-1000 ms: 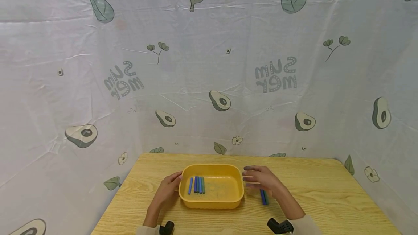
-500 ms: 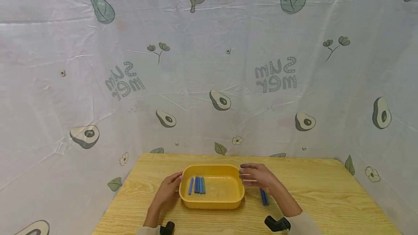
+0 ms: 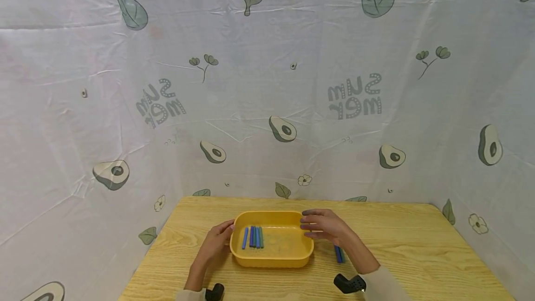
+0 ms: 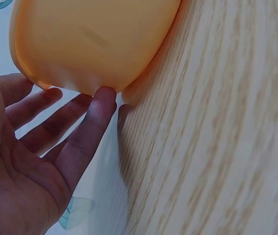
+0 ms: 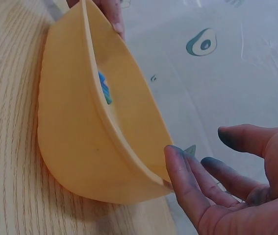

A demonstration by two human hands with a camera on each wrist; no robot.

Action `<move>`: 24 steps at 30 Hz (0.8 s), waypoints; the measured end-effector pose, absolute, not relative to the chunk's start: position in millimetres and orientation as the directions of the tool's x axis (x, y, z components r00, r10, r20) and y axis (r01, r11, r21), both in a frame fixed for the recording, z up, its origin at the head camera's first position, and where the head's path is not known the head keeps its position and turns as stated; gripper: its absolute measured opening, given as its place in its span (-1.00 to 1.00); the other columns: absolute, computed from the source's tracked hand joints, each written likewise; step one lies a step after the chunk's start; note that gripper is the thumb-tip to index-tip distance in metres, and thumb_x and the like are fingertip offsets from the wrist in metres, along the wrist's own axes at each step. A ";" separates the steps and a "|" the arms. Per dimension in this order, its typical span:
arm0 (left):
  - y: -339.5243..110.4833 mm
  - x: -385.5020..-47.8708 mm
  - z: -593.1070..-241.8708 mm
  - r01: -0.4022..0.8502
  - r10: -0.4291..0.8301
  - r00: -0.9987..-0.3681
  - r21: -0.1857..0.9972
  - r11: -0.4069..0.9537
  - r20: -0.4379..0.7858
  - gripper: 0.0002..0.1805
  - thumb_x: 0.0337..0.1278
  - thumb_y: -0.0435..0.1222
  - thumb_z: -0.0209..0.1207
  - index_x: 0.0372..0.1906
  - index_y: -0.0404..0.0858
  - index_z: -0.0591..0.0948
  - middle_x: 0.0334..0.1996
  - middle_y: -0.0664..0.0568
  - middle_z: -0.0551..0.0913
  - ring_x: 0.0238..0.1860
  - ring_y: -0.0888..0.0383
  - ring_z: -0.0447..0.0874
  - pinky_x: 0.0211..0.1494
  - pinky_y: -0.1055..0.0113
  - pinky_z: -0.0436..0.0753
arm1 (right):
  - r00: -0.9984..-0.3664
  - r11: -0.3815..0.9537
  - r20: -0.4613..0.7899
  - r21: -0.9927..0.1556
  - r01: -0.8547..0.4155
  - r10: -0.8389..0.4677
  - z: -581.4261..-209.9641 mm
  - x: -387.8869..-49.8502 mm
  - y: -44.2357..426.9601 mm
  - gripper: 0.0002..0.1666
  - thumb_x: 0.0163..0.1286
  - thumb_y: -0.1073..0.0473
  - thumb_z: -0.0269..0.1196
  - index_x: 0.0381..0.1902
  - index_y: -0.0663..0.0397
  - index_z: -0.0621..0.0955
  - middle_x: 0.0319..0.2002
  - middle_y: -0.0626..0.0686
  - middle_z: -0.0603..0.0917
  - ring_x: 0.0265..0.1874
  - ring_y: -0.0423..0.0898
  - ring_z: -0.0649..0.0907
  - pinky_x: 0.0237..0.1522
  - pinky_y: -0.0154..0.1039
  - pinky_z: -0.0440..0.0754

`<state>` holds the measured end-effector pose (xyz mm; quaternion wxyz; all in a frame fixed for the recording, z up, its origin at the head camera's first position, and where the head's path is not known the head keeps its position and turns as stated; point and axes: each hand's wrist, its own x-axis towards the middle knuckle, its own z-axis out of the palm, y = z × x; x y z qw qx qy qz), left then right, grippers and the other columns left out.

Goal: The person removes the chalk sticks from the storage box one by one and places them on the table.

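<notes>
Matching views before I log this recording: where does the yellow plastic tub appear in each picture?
Head: yellow plastic tub at lower centre.
Left wrist: yellow plastic tub at the top, left of centre, cut off by the frame.
Right wrist: yellow plastic tub left of centre, reaching the top edge.
Shared landmark: wood-grain table.

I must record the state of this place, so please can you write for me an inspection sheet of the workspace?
Surface: wood-grain table.
Job's things: yellow tray; blue and green sticks inside, more sticks on the table at its right.
Clutter: powdery marks on the tray floor.
Left grip: fingers touch the tray's left end.
Right grip: at the tray's right rim, contact unclear; fingertips darkened.
Cables: nothing seen.
Surroundings: pale printed sheet behind and at both sides.
</notes>
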<state>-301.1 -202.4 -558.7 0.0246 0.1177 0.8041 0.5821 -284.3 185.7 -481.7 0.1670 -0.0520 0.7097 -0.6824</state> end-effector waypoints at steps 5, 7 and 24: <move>-199.7 -301.7 -557.4 0.152 0.213 -0.973 0.946 0.288 0.091 -0.46 0.72 -0.13 0.04 0.53 -0.35 0.50 0.40 -0.36 0.61 0.17 -0.17 0.80 0.01 0.12 0.85 | -0.935 0.065 -0.177 -0.984 0.165 -0.309 -481.5 -289.6 180.6 -0.26 0.62 0.19 0.26 0.53 0.57 0.31 0.28 0.38 0.64 0.20 0.15 0.77 0.13 -0.07 0.81; -198.9 -301.8 -557.3 0.153 0.207 -0.974 0.947 0.284 0.095 -0.46 0.71 -0.13 0.06 0.52 -0.36 0.51 0.39 -0.37 0.61 0.17 -0.19 0.80 0.02 0.10 0.85 | -0.932 0.069 -0.180 -0.984 0.167 -0.314 -480.8 -291.9 178.0 -0.25 0.61 0.19 0.27 0.53 0.56 0.31 0.31 0.40 0.60 0.22 0.18 0.75 0.15 -0.05 0.80; -197.7 -302.9 -556.8 0.135 0.188 -0.979 0.949 0.284 0.083 -0.47 0.68 -0.13 0.09 0.50 -0.35 0.53 0.37 -0.37 0.63 0.14 -0.21 0.81 -0.05 0.10 0.86 | -0.916 0.089 -0.218 -0.976 0.199 -0.338 -482.3 -304.6 153.1 -0.29 0.59 0.28 0.27 0.52 0.58 0.33 0.43 0.50 0.47 0.25 0.23 0.74 0.21 0.08 0.76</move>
